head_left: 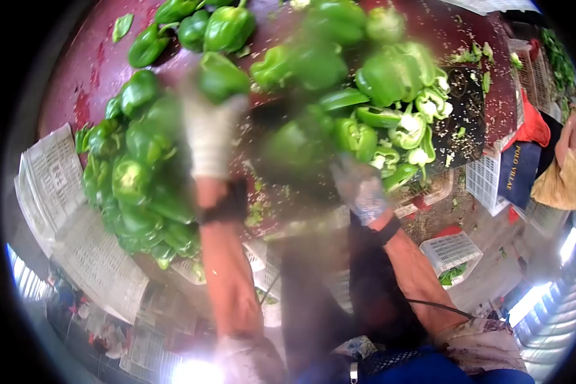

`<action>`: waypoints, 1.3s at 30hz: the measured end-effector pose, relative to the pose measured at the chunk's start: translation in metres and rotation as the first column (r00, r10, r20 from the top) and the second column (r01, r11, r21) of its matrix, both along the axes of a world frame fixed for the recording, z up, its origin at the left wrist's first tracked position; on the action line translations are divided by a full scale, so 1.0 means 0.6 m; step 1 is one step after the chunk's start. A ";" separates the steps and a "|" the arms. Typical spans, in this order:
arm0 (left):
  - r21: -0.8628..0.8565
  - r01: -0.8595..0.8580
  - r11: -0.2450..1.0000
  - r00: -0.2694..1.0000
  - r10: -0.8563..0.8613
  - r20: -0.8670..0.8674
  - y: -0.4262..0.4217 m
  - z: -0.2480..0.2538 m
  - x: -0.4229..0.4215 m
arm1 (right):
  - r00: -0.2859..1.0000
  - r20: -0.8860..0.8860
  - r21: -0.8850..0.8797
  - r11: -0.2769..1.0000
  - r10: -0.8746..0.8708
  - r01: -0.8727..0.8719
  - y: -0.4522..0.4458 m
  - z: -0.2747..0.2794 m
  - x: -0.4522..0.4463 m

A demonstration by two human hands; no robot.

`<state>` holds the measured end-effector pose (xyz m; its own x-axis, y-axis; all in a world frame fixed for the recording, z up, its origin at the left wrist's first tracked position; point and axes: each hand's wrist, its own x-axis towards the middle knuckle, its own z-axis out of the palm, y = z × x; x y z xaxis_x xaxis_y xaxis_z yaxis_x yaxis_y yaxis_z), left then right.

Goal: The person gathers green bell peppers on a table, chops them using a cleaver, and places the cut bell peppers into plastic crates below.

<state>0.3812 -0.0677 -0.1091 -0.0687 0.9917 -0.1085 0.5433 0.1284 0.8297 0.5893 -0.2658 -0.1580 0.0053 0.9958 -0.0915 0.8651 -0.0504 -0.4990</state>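
Note:
My left hand [208, 131], in a white glove, reaches over the dark red table at the edge of a pile of whole green peppers [137, 147]. Its blurred fingers are beside a green pepper [222, 77]; whether they touch it I cannot tell. My right hand [360, 189], in a grey patterned glove, is low at the table's near edge, just below cut green peppers [355, 137]. Its fingers are smeared, and anything in them is hidden. A blurred green pepper [294, 146] lies between the two hands.
The dark red table [64, 83] carries more peppers [229, 29] at its far side and scattered seeds. White crates [51, 179] stand at the left. On the right are a crate [451, 256] on the floor, a dark blue bag [518, 169] and another person's arm [566, 141].

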 end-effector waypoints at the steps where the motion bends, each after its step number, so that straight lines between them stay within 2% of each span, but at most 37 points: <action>1: -0.060 0.003 0.998 1.000 -0.004 -0.014 -0.052 -0.017 -0.019 | 0.995 -0.051 -0.070 0.994 -0.090 0.086 -0.004 0.017 -0.005; 3: -0.176 0.057 0.983 0.978 -0.090 -0.187 -0.160 -0.097 -0.023 | 0.971 -0.152 -0.150 0.975 -0.184 0.161 -0.004 0.057 -0.018; 4: -0.236 0.063 0.970 0.970 -0.115 -0.213 -0.183 -0.077 -0.014 | 0.959 -0.214 -0.161 0.975 -0.188 0.155 -0.002 0.083 -0.027; 5: -0.295 0.068 0.953 0.962 -0.141 -0.234 -0.200 -0.059 -0.005 | 0.979 -0.173 -0.126 0.988 -0.110 0.089 0.001 0.097 -0.036; 6: -0.218 0.088 0.972 0.954 -0.145 -0.262 -0.212 -0.059 -0.002 | 0.991 -0.129 -0.089 0.996 -0.034 0.022 0.003 0.110 -0.044; 7: -0.249 0.007 0.968 0.992 -0.039 -0.121 -0.223 -0.058 0.002 | 0.996 -0.082 -0.053 0.998 0.040 -0.044 0.005 0.124 -0.053; 8: -0.291 -0.064 0.955 0.997 0.073 0.020 -0.232 -0.050 0.005 | 0.986 0.042 -0.028 0.986 0.163 -0.162 0.002 0.123 -0.058; 9: -0.343 -0.125 0.931 0.971 0.186 0.150 -0.243 -0.042 0.004 | 0.974 0.093 -0.014 0.979 0.205 -0.205 -0.002 0.116 -0.067; 10: -0.300 -0.143 0.943 0.971 0.192 0.141 -0.261 -0.042 -0.001 | 0.959 0.145 0.000 0.969 0.244 -0.247 -0.006 0.110 -0.076; 11: -0.368 -0.190 0.910 0.920 0.296 0.256 -0.266 -0.039 -0.003 | 0.939 0.197 0.013 0.957 0.280 -0.288 -0.009 0.104 -0.086; 12: -0.436 -0.225 0.871 0.844 0.398 0.359 -0.266 -0.039 -0.004 | 0.964 0.130 0.059 0.968 0.234 -0.243 -0.003 0.111 -0.098; 14: -0.353 -0.265 0.898 0.928 0.337 0.161 -0.278 -0.044 -0.014 | 0.981 0.046 0.080 0.978 0.187 -0.191 0.007 0.130 -0.118; 16: -0.420 -0.265 0.868 0.863 0.408 0.298 -0.285 -0.064 -0.016 | 0.982 0.022 0.035 0.982 0.185 -0.186 0.012 0.150 -0.130; 17: -0.450 -0.260 0.854 0.823 0.440 0.360 -0.284 -0.075 -0.019 | 0.918 0.262 0.045 0.946 0.299 -0.321 0.007 0.134 -0.134; 18: -0.466 -0.258 0.846 0.885 0.400 0.236 -0.281 -0.068 -0.021 | 0.786 0.487 0.023 0.894 0.381 -0.447 -0.009 0.097 -0.135; 20: -0.476 -0.256 0.841 0.958 0.286 -0.010 -0.265 -0.040 -0.021 | 0.893 0.300 -0.166 0.941 0.334 -0.296 -0.015 -0.009 -0.149; 21: -0.457 -0.236 0.857 0.956 0.288 0.047 -0.252 -0.035 -0.023 | 0.935 0.225 -0.257 0.942 0.274 -0.214 -0.016 -0.060 -0.156; 23: -0.455 -0.211 0.865 0.944 0.302 0.137 -0.250 -0.025 -0.027 | 0.944 0.222 -0.134 0.966 0.246 -0.221 -0.040 -0.081 -0.153; 24: -0.337 -0.243 0.910 0.956 0.283 0.073 -0.231 -0.026 -0.028 | 0.962 0.145 -0.295 0.938 0.233 -0.183 -0.012 -0.032 -0.148; 27: 0.048 -0.273 0.961 0.953 0.277 -0.126 -0.157 -0.037 -0.036 | 0.981 0.020 -0.080 0.978 0.194 -0.192 0.004 -0.025 -0.124; 28: 0.129 -0.230 0.965 0.968 0.241 -0.075 -0.103 -0.050 -0.038 | 0.972 -0.041 -0.194 0.952 0.231 -0.235 0.006 -0.016 -0.118; 29: 0.179 -0.259 0.949 0.961 0.272 -0.052 -0.045 -0.072 -0.029 | 0.976 -0.018 -0.308 0.927 0.219 -0.214 0.016 -0.006 -0.120; 30: 0.186 -0.220 0.958 0.962 0.244 -0.122 0.019 -0.070 -0.012 | 0.979 0.008 -0.421 0.888 0.205 -0.182 0.026 0.001 -0.125; 31: 0.265 -0.118 0.957 0.978 0.159 -0.137 0.075 -0.094 -0.002 | 0.981 0.039 -0.530 0.836 0.191 -0.142 0.039 0.010 -0.124; 32: 0.346 0.023 0.938 0.968 0.065 -0.241 0.128 -0.110 0.014 | 0.975 -0.015 -0.658 0.733 0.220 -0.175 0.055 0.029 -0.116; 33: 0.218 0.122 0.968 0.888 -0.008 -0.459 0.164 -0.110 0.035 | 0.945 0.010 -0.505 0.817 0.327 -0.278 0.040 0.013 -0.101; 34: 0.067 0.229 0.971 0.750 -0.131 -0.648 0.193 -0.108 0.052 | 0.905 0.051 -0.348 0.857 0.423 -0.381 0.007 -0.006 -0.086; 35: -0.141 0.236 0.961 0.646 -0.264 -0.716 0.212 -0.094 0.065 | 0.856 0.099 -0.185 0.855 0.507 -0.485 -0.024 -0.017 -0.076; 36: -0.192 0.227 0.955 0.645 -0.295 -0.705 0.225 -0.093 0.070 | 0.833 0.061 -0.131 0.832 0.550 -0.539 -0.042 -0.021 -0.063; 37: -0.234 0.215 0.948 0.643 -0.318 -0.696 0.233 -0.097 0.070 | 0.893 -0.336 -0.181 0.909 0.301 -0.375 -0.064 -0.021 -0.068; 38: -0.216 0.201 0.955 0.675 -0.295 -0.677 0.235 -0.098 0.067 | 0.757 -0.653 -0.282 0.933 -0.014 -0.225 -0.082 -0.017 -0.079; 39: -0.194 0.184 0.963 0.705 -0.267 -0.657 0.236 -0.092 0.063 | 0.622 -0.764 -0.354 0.918 -0.172 -0.181 -0.086 -0.014 -0.085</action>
<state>0.4191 0.0740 -0.1643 0.0599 0.9721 -0.2267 0.9750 -0.0082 0.2222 0.5381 -0.3171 -0.1664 -0.2468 0.8800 -0.4057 0.1667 -0.3739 -0.9124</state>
